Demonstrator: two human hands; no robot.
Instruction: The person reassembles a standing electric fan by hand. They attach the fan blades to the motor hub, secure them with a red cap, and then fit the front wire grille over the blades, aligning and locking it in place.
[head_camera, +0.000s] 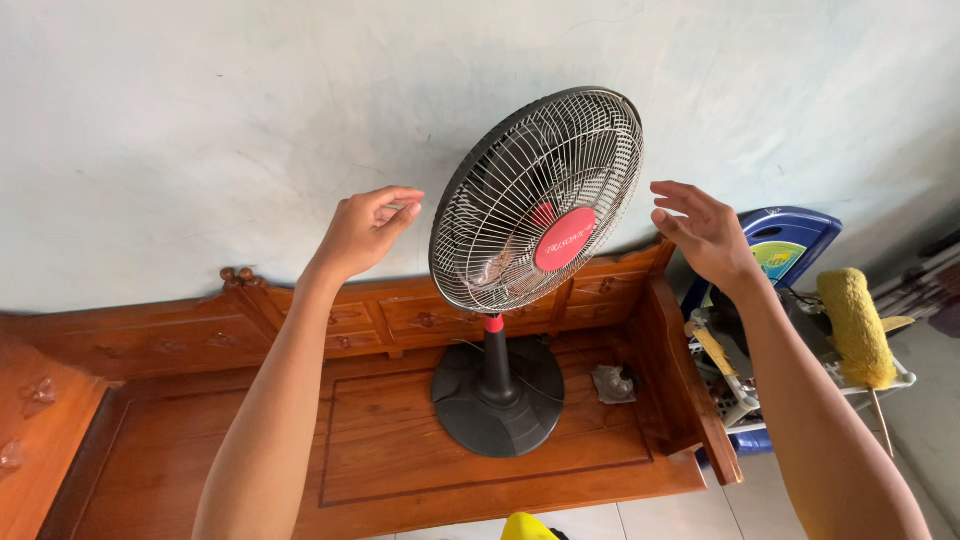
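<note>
You see a round red label (565, 239) at the centre of the fan grille. To your right, a blue plastic chair back (790, 243) leaning at the wall carries a shield-shaped sticker (779, 259), green and yellow.

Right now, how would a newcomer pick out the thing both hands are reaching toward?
Find the carved wooden bench against the pale wall. On its seat stands a pedestal fan, between the open left hand and right hand. Unlike the crumpled grey rag beside its base, it has a round dark wire grille with a red centre.
</note>
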